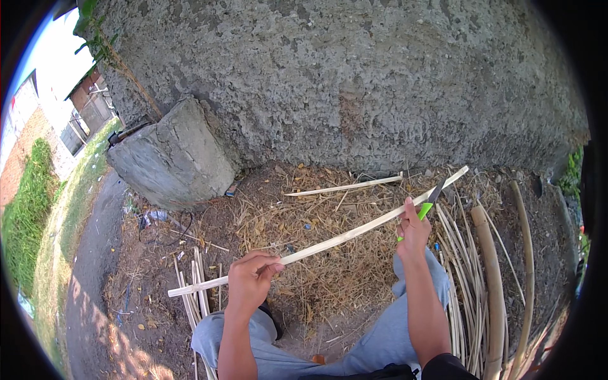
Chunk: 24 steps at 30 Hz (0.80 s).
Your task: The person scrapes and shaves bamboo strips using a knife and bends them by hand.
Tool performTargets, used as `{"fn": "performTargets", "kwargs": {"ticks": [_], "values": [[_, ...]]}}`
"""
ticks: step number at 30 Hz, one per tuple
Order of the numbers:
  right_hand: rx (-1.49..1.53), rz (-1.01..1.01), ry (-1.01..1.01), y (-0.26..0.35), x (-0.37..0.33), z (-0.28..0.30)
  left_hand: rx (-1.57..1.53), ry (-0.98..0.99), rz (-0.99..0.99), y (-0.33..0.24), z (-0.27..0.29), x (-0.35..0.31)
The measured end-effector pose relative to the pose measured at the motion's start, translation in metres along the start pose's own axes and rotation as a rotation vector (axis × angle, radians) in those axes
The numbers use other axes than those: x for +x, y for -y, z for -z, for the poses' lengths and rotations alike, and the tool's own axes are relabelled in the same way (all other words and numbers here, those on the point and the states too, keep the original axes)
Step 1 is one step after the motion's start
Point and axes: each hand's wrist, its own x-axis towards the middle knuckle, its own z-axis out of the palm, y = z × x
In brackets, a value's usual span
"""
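A long pale bamboo strip (345,237) slants across in front of me, its right end higher and farther off. My left hand (249,282) is closed on it toward the left end, thumb along the near side. My right hand (414,237) grips a knife (425,209) with a bright green handle, and its thumb and fingers also pinch the strip. The dark blade points up and away, lying across the strip near its right end. Part of the handle is hidden by the right hand.
A rough grey wall (354,88) rises ahead, with a concrete block (180,155) at left. Bamboo strips (465,272) and a thick bamboo pole (489,285) lie at right. More strips (196,278) lie by my left knee. Another strip (345,188) rests near the wall among shavings.
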Motion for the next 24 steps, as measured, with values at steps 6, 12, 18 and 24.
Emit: {"fn": "performTargets", "kwargs": {"ticks": [6,12,18,24], "values": [[0.006,0.02,0.032,-0.003,0.002,0.002,-0.049,-0.003,0.121,0.006,-0.005,0.0],[0.013,0.03,0.036,-0.003,0.005,0.002,0.095,-0.004,0.132,0.002,-0.007,0.001],[0.078,0.05,0.074,-0.003,0.007,0.008,-0.031,-0.127,0.085,0.014,-0.019,0.002],[0.088,0.067,0.138,-0.016,-0.016,0.002,-0.252,-0.07,0.225,0.012,-0.025,0.005]]}}
